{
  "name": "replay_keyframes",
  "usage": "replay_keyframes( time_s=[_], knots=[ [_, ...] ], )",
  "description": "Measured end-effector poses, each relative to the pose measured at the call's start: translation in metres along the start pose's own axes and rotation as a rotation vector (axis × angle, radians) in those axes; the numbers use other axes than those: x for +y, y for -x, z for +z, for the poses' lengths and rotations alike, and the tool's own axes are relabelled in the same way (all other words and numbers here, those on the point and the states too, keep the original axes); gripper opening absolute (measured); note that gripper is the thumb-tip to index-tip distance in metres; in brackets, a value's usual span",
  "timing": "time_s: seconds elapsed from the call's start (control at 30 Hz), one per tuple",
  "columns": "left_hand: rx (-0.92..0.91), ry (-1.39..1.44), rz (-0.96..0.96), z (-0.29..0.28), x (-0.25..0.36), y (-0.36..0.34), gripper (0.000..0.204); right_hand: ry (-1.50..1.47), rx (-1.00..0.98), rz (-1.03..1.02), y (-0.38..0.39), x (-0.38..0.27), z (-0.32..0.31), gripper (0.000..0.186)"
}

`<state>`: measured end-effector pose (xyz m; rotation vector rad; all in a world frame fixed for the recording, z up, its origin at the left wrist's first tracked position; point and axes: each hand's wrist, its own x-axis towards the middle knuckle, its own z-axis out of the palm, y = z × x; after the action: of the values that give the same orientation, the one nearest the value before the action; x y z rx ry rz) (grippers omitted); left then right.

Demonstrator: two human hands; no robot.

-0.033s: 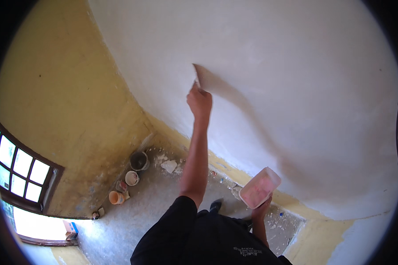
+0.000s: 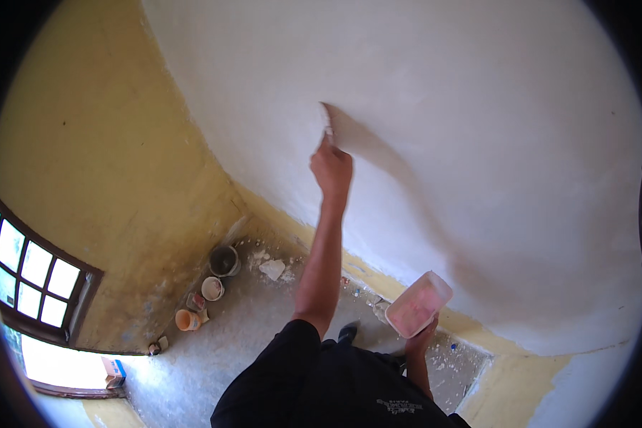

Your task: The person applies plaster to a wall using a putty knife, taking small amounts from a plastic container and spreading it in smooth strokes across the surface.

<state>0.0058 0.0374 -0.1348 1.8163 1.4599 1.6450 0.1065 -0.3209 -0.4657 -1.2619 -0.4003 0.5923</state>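
Note:
My left hand (image 2: 331, 170) is raised to the white-coated wall (image 2: 464, 128), closed on a thin scraper (image 2: 326, 121) whose blade is at the wall surface and casts a shadow to the right. Lower right, my right hand (image 2: 421, 336) holds a translucent pinkish rectangular plastic container (image 2: 419, 303), tilted, from below; its fingers are partly hidden behind it.
A yellow wall (image 2: 85, 157) with a barred window (image 2: 39, 274) stands at left. On the concrete floor (image 2: 171, 378) are a dark bucket (image 2: 223, 261), smaller pots (image 2: 187, 319), a white chunk (image 2: 272, 269) and scattered debris. A cardboard box (image 2: 114, 371) sits at the opening lower left.
My left hand and the scraper have moved slightly to the right along the wall. My right hand and the container stay in about the same place.

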Motion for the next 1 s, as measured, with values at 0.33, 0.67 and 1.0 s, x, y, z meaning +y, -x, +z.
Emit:
replay_keyframes(
  time_s=[0.33, 0.67, 1.0],
  knots=[
    [-0.149, 0.154, 0.184, -0.006, -0.006, 0.095, 0.042, 0.305, 0.007, -0.155, -0.009, 0.009, -0.009, 0.056],
    [-0.127, -0.045, 0.253, 0.069, -0.074, 0.119, 0.067, -0.103, 0.08, 0.016, 0.002, -0.014, 0.003, 0.05],
    [0.046, 0.266, -0.332, 0.004, -0.163, 0.0, 0.022, 0.16, -0.026, -0.12, 0.006, -0.023, 0.016, 0.057]
  ],
)
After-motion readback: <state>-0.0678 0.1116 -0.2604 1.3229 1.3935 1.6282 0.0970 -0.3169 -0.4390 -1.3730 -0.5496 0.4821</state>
